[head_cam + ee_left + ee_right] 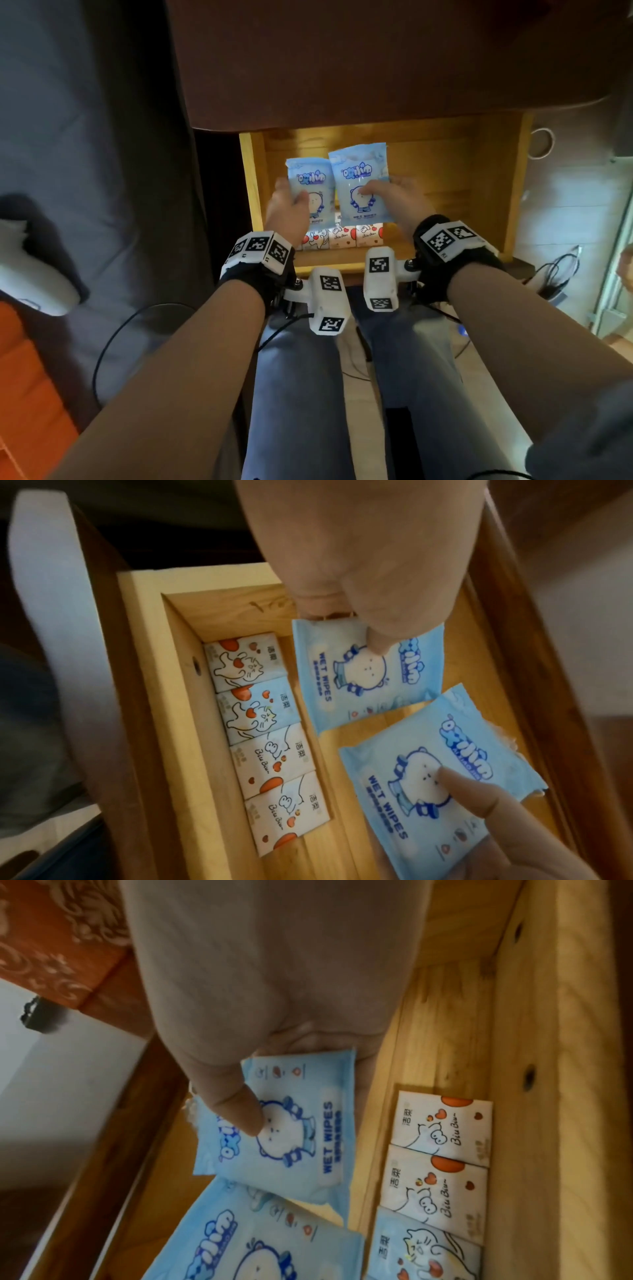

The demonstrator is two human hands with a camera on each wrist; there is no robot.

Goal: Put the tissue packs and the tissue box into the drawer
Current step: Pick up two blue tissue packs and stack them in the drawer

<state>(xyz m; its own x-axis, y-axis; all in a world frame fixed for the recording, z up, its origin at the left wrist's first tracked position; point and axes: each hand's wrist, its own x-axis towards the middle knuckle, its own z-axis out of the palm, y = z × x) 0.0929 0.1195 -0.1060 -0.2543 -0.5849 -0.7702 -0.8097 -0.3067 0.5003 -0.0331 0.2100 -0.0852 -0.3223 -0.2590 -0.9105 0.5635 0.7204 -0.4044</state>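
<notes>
The wooden drawer (pixel 250 178) stands pulled open below a dark brown top. My left hand (pixel 291 202) pinches a blue wet wipes pack (pixel 310 186) over the drawer's left part, thumb (pixel 377 645) on its printed face (pixel 359 674). My right hand (pixel 380 192) pinches a second blue wet wipes pack (pixel 359 178) beside it, thumb (pixel 240 1112) on the bear print (pixel 301 1137). The two packs overlap slightly. Several small cartoon-printed tissue packs (pixel 342 236) lie in a row along the drawer's front wall (pixel 154 669). Whether the held packs touch the drawer floor is unclear.
The drawer's right half (pixel 445 192) shows bare wood. A grey bed (pixel 85 171) lies to the left with a white object (pixel 30 274) on it. Cables (pixel 555 274) trail on the floor at the right. My knees sit just below the drawer front.
</notes>
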